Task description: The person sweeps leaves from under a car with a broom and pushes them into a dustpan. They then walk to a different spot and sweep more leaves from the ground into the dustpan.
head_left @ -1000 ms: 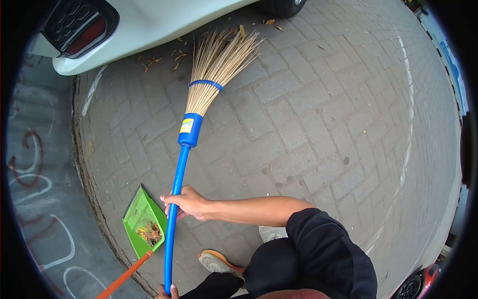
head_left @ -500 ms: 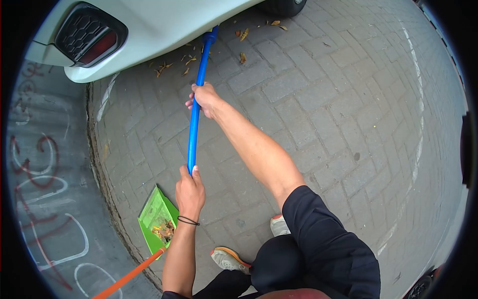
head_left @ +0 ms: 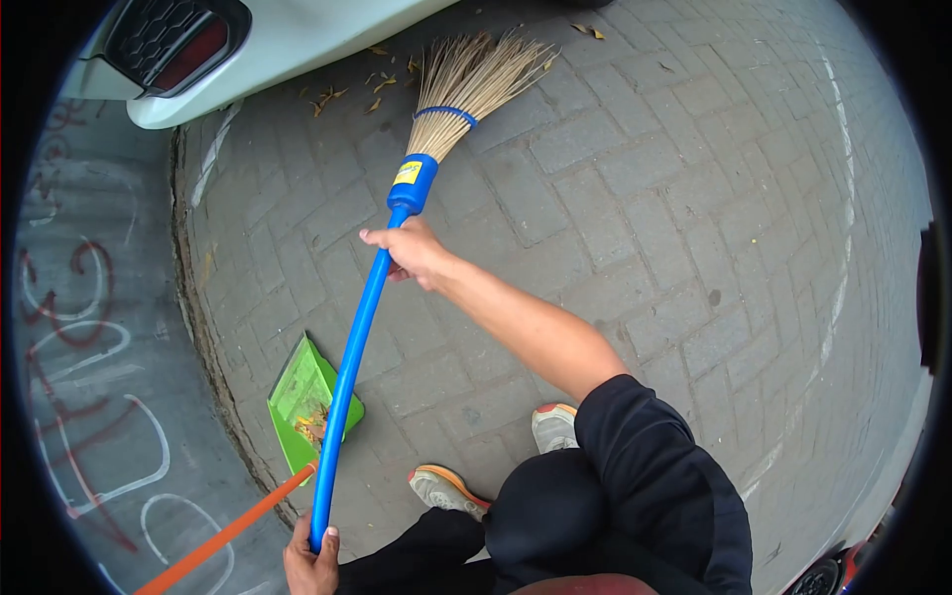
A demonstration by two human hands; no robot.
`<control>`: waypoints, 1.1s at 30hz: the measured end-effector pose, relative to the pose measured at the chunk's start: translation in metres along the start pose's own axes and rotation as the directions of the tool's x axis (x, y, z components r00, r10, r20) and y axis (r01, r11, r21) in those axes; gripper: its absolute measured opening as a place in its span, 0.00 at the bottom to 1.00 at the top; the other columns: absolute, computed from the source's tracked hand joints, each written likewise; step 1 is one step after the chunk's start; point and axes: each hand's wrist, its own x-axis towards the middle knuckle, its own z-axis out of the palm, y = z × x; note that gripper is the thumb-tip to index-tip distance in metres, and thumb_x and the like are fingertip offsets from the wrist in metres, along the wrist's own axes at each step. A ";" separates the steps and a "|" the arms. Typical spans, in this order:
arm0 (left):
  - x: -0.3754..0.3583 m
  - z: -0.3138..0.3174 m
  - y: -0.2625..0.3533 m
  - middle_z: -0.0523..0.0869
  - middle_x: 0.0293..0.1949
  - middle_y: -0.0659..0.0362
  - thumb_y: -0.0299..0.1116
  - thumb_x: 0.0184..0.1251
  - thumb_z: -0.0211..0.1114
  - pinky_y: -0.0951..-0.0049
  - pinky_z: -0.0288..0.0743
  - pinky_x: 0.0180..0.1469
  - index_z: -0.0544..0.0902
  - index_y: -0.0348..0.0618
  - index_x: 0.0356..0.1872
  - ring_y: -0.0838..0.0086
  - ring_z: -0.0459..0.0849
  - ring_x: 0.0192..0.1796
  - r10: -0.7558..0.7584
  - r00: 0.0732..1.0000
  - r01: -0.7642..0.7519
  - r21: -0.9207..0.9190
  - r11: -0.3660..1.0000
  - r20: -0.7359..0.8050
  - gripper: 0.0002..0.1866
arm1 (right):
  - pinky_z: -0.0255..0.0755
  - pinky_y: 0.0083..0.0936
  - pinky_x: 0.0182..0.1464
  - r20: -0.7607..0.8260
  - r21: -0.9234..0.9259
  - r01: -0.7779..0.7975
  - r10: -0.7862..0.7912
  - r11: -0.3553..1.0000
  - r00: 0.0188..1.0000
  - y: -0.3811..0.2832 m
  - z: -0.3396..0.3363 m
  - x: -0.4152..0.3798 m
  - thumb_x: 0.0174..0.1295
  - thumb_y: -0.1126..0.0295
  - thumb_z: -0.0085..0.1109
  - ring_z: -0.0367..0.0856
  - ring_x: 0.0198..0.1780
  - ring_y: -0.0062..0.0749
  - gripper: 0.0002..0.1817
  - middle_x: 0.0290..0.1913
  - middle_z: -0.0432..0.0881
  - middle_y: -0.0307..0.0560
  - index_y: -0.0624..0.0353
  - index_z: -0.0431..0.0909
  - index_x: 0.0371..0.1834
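Observation:
A broom (head_left: 360,322) with a long blue handle and stiff straw bristles lies across the view, its bristles fanned out near the car's bumper. My right hand (head_left: 415,252) is closed round the handle just below the blue socket. At the lower end of the handle, my left hand (head_left: 311,563) grips it. Dry yellow leaves (head_left: 379,81) are scattered on the paving by the bristles. A green dustpan (head_left: 303,392) with leaves and debris inside rests on the ground behind the handle, with an orange stick (head_left: 230,529) running down from it.
A white car (head_left: 268,50) stands at the top left over the brick paving (head_left: 635,198). A grey wall (head_left: 89,347) with red and white graffiti runs along the left. My shoes (head_left: 448,490) are at the bottom, and part of another vehicle (head_left: 819,577) shows at the lower right.
The broom has come back from under the car, so its bristles now show. My left hand has moved down and left with the handle end; my right hand is lower and nearer the socket.

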 end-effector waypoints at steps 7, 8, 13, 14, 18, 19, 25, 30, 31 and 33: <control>-0.052 -0.057 -0.114 0.78 0.22 0.57 0.38 0.62 0.66 0.70 0.70 0.34 0.81 0.33 0.36 0.76 0.69 0.28 -0.188 0.953 0.253 0.278 0.927 -0.238 0.14 | 0.71 0.20 0.22 0.151 0.152 0.243 -0.265 0.958 0.952 0.016 0.077 -0.121 0.63 0.60 0.60 0.76 0.23 0.21 0.15 0.23 0.76 0.43 0.59 0.71 0.27; -0.042 -0.059 -0.114 0.77 0.21 0.57 0.37 0.63 0.65 0.69 0.69 0.33 0.81 0.33 0.36 0.75 0.69 0.28 -0.132 0.969 0.191 0.290 0.938 -0.211 0.14 | 0.70 0.20 0.22 0.085 0.197 0.257 -0.278 0.946 0.957 0.013 0.069 -0.122 0.63 0.60 0.60 0.75 0.23 0.21 0.15 0.22 0.75 0.42 0.58 0.70 0.27; 0.047 -0.045 -0.063 0.77 0.18 0.51 0.39 0.62 0.63 0.65 0.69 0.25 0.78 0.38 0.40 0.57 0.79 0.21 0.419 0.900 -0.340 0.407 0.848 -0.119 0.14 | 0.67 0.24 0.24 -0.385 0.285 0.334 -0.212 0.898 0.898 -0.018 -0.007 -0.104 0.60 0.66 0.59 0.72 0.22 0.23 0.10 0.21 0.74 0.40 0.56 0.69 0.28; 0.065 -0.037 -0.039 0.77 0.18 0.52 0.39 0.61 0.64 0.64 0.69 0.24 0.77 0.39 0.37 0.57 0.79 0.21 0.508 0.851 -0.418 0.415 0.808 -0.132 0.13 | 0.67 0.25 0.25 -0.473 0.292 0.361 -0.195 0.886 0.859 -0.028 -0.028 -0.101 0.59 0.68 0.59 0.71 0.22 0.24 0.09 0.21 0.73 0.40 0.57 0.69 0.28; 0.114 0.004 0.051 0.81 0.27 0.50 0.38 0.62 0.63 0.61 0.71 0.26 0.77 0.40 0.40 0.56 0.79 0.23 0.737 0.670 -0.656 0.391 0.646 -0.094 0.12 | 0.71 0.29 0.27 -0.696 0.308 0.506 -0.172 0.805 0.697 -0.084 -0.114 -0.079 0.61 0.69 0.56 0.72 0.24 0.29 0.09 0.24 0.70 0.41 0.61 0.67 0.37; 0.117 0.014 0.071 0.82 0.29 0.49 0.37 0.63 0.62 0.61 0.72 0.26 0.77 0.40 0.43 0.55 0.80 0.23 0.782 0.618 -0.716 0.353 0.602 -0.080 0.13 | 0.71 0.28 0.25 -0.706 0.277 0.525 -0.200 0.805 0.679 -0.096 -0.137 -0.069 0.61 0.70 0.54 0.73 0.24 0.30 0.09 0.25 0.69 0.42 0.62 0.66 0.37; 0.075 0.029 0.097 0.82 0.28 0.46 0.35 0.67 0.58 0.56 0.73 0.30 0.74 0.40 0.52 0.50 0.82 0.28 0.668 0.744 -0.637 0.331 0.696 0.027 0.16 | 0.75 0.31 0.23 -0.618 0.257 0.372 -0.144 0.892 0.773 -0.078 -0.154 -0.001 0.61 0.75 0.46 0.74 0.24 0.35 0.06 0.28 0.70 0.49 0.66 0.64 0.37; 0.028 -0.033 -0.002 0.77 0.17 0.49 0.38 0.62 0.64 0.61 0.68 0.23 0.78 0.41 0.41 0.54 0.79 0.20 0.400 0.910 -0.332 0.385 0.861 -0.109 0.13 | 0.74 0.32 0.20 -0.435 0.208 0.204 -0.096 0.957 0.895 -0.016 -0.008 -0.031 0.58 0.73 0.54 0.72 0.20 0.30 0.08 0.24 0.68 0.43 0.60 0.64 0.33; 0.013 -0.045 -0.023 0.73 0.15 0.50 0.40 0.65 0.60 0.63 0.67 0.24 0.75 0.38 0.32 0.55 0.77 0.20 0.282 0.944 -0.203 0.373 0.905 -0.170 0.14 | 0.76 0.32 0.20 -0.308 0.189 0.153 -0.090 0.970 0.947 -0.001 0.020 -0.044 0.60 0.71 0.55 0.75 0.22 0.31 0.10 0.25 0.70 0.43 0.61 0.64 0.32; -0.016 -0.078 -0.063 0.74 0.19 0.59 0.36 0.66 0.61 0.71 0.65 0.29 0.79 0.34 0.35 0.77 0.67 0.25 0.116 0.989 -0.052 0.512 0.858 -0.094 0.12 | 0.76 0.31 0.22 -0.223 0.111 0.167 -0.139 0.980 0.965 0.025 0.073 -0.073 0.63 0.67 0.56 0.77 0.24 0.31 0.16 0.27 0.72 0.47 0.66 0.60 0.40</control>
